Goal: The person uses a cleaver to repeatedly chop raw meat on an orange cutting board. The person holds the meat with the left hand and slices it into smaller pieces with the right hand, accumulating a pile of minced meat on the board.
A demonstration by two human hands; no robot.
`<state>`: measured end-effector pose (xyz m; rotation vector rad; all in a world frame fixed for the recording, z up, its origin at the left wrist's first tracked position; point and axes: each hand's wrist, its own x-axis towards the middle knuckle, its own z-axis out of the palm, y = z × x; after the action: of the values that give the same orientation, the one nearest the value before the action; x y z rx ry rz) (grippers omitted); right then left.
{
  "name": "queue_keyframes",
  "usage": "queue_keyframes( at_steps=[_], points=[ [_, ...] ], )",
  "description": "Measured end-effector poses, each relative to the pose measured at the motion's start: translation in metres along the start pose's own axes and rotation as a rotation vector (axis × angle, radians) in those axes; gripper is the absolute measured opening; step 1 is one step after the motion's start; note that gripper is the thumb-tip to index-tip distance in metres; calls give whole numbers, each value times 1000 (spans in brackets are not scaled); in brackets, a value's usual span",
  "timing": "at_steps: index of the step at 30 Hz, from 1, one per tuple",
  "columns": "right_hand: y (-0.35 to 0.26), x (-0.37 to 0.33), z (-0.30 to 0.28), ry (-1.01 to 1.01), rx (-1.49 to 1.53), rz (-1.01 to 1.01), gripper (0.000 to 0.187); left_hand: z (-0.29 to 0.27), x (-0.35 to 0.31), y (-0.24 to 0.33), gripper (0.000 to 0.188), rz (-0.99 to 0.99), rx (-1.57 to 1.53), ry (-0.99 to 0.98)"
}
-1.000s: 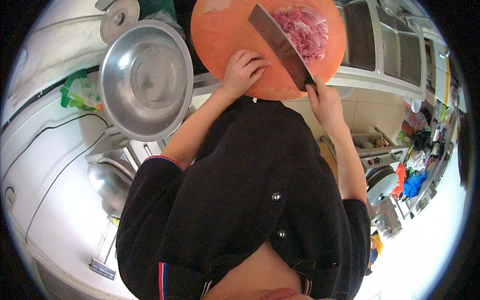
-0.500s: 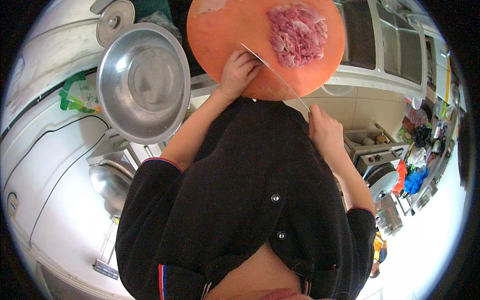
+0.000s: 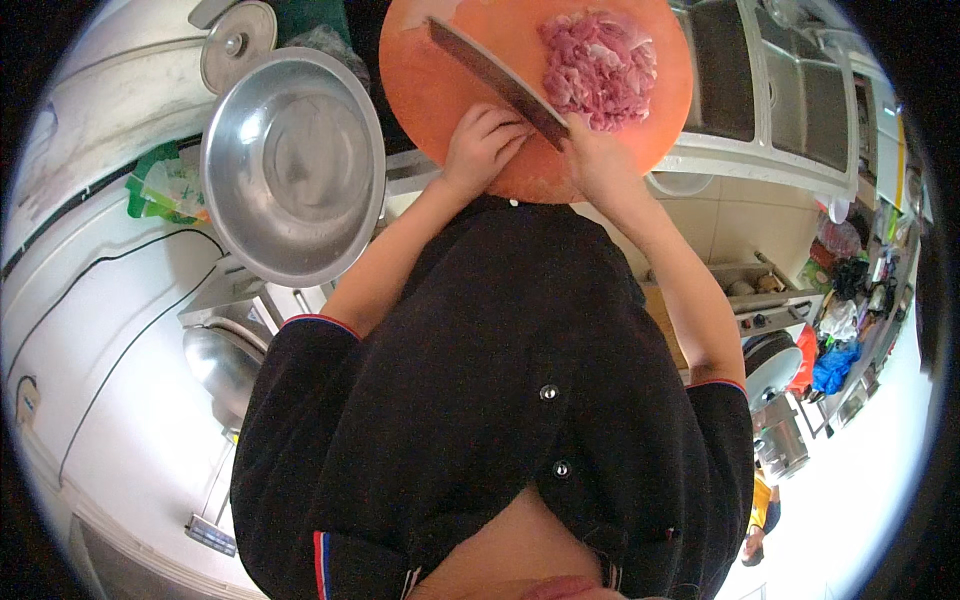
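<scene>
A round orange cutting board (image 3: 425, 110) lies in front of me, with a heap of sliced pink meat (image 3: 600, 70) on its right side. My right hand (image 3: 598, 168) is closed round the handle of a kitchen knife (image 3: 490, 75) at the board's near part. The blade slants up and to the left across the board, its tip near the far left edge. Just left of the blade rests my left hand (image 3: 485, 150), its fingers curled together on the near edge of the board. Whatever lies under those fingers is hidden. A pale patch shows at the board's far left.
Left of the board stands a wide steel bowl (image 3: 235, 165), with a round metal lid (image 3: 238, 45) behind it. A steel sink (image 3: 810, 100) lies to the right. Lower right are pans and a cluttered shelf; another person (image 3: 762, 510) shows at far right.
My right hand has moved forward and left onto the board with the knife. The blade has swung further over the board and now shows its flat side. My left hand has hardly moved.
</scene>
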<state>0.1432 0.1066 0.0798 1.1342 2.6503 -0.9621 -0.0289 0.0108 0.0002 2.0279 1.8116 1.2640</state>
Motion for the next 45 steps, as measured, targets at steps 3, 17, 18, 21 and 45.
queue_keyframes(
  at_steps=[3, 17, 18, 21, 45],
  points=[
    [14, -23, -17, 71, 39, 27, 16, 1, -3, 0, 14, -10, 1, 48],
    [2, -67, -10, -110, -133, 22, 14, -7, -1, 4, 16, -99, 6, -10],
    [-1, -50, 0, -47, -119, -29, 14, -6, -2, 4, 15, -97, 2, -10],
    [-25, -1, 6, -48, -106, -16, 16, -3, -2, -1, 16, -74, -8, -26],
    [-25, 25, 13, 71, -106, -70, 11, -5, -3, 1, 16, -106, -44, -5]
  ],
)
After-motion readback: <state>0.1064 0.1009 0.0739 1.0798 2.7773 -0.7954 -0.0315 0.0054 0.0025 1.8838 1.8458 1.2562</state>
